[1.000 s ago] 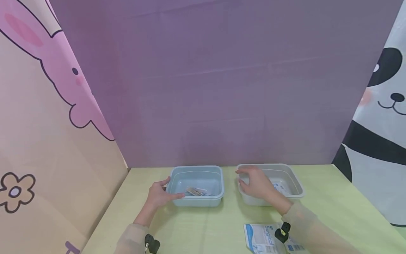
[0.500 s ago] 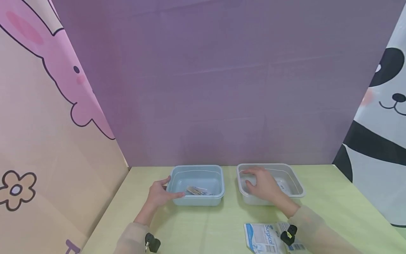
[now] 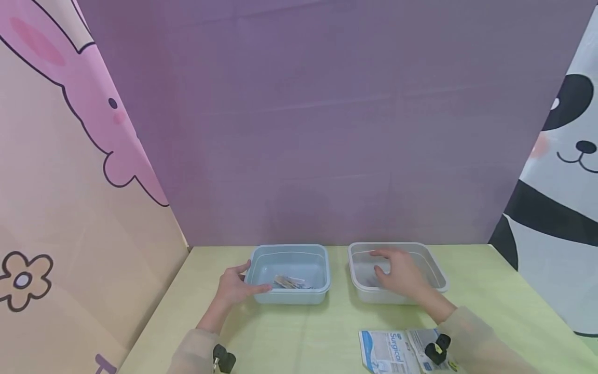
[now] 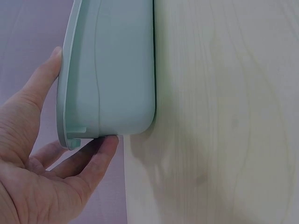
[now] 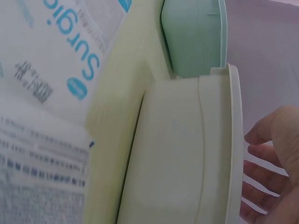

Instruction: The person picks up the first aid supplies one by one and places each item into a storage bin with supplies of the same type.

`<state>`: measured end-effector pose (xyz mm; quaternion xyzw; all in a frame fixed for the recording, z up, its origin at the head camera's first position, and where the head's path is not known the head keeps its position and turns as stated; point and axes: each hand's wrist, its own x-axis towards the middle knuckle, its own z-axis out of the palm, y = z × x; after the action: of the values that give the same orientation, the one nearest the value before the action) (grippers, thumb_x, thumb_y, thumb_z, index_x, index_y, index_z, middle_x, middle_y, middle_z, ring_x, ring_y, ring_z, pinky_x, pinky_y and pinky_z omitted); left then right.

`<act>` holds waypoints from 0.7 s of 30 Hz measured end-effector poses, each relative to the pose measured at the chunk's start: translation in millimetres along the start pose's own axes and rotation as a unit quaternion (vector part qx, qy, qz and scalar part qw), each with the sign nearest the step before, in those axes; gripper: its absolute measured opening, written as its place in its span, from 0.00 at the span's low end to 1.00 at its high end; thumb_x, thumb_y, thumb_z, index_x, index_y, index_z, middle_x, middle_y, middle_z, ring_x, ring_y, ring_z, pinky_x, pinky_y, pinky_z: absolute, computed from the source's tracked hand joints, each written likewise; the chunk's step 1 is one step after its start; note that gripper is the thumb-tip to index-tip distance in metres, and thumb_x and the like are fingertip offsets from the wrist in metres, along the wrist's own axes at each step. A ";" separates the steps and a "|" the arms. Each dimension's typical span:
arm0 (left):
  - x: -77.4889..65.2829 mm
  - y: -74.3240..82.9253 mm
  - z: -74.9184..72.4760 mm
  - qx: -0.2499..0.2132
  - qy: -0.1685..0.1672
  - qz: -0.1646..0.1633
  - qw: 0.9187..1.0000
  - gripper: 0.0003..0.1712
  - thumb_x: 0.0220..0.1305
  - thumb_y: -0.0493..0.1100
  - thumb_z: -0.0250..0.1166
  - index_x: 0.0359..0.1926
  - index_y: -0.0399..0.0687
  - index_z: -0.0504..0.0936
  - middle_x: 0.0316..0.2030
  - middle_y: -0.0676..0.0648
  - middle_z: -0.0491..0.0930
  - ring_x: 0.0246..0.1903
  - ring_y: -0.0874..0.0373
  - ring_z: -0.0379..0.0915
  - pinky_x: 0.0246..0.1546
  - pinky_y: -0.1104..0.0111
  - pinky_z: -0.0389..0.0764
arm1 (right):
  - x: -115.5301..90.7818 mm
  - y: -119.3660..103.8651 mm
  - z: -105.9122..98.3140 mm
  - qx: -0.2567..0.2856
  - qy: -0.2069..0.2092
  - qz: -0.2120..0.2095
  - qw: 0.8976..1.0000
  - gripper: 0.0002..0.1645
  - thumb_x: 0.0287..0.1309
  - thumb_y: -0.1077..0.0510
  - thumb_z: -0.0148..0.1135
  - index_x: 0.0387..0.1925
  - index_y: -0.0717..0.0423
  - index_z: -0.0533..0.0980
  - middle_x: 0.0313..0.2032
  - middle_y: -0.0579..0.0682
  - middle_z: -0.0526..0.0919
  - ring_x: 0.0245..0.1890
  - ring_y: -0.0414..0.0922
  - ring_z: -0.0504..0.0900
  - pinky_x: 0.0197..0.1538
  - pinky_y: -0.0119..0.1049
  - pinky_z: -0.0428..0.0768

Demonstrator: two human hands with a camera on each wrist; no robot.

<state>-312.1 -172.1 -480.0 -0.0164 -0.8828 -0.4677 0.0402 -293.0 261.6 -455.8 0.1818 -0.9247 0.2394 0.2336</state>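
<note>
Left fingers (image 4: 100, 161) grip the blue bin (image 3: 291, 297); right fingers (image 3: 385, 253) hang apart over the white bin (image 3: 380, 297).

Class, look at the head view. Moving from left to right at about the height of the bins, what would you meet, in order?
Flower drawing → left hand → light blue bin → pale grey bin → panda picture.

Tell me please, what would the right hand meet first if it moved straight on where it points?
Probably the inside of the white bin: in the head view, the right hand points left across it. Which inner surface, I cannot tell.
</note>
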 end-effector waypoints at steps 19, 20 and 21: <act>2.3 -1.4 1.8 -0.009 0.001 0.001 1.000 0.63 0.41 0.52 0.90 0.75 0.33 0.71 0.53 0.32 0.87 0.49 0.44 0.87 0.36 0.65 0.85 | -15.4 30.9 -23.0 -0.046 0.013 -0.005 0.999 0.20 0.57 0.63 0.72 0.53 0.61 0.86 0.53 0.63 0.89 0.55 0.65 0.86 0.56 0.64 0.83; 2.4 -0.8 1.3 -0.007 0.002 0.004 1.000 0.62 0.41 0.52 0.90 0.75 0.33 0.71 0.53 0.32 0.87 0.49 0.44 0.87 0.36 0.64 0.86 | -16.4 32.8 -24.1 -0.048 0.015 -0.006 0.999 0.20 0.57 0.63 0.72 0.53 0.62 0.86 0.52 0.63 0.89 0.55 0.66 0.86 0.55 0.64 0.82; 2.7 -0.4 1.2 -0.006 0.004 0.006 1.000 0.62 0.41 0.52 0.90 0.74 0.33 0.72 0.53 0.32 0.88 0.49 0.44 0.87 0.36 0.64 0.86 | -17.3 34.6 -25.3 -0.052 0.014 -0.004 0.999 0.20 0.57 0.63 0.72 0.53 0.62 0.86 0.52 0.64 0.89 0.55 0.66 0.85 0.55 0.64 0.82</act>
<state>-314.9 -171.3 -480.7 -0.0201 -0.8796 -0.4731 0.0460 -285.4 307.2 -457.6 0.1696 -0.9317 0.1931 0.2568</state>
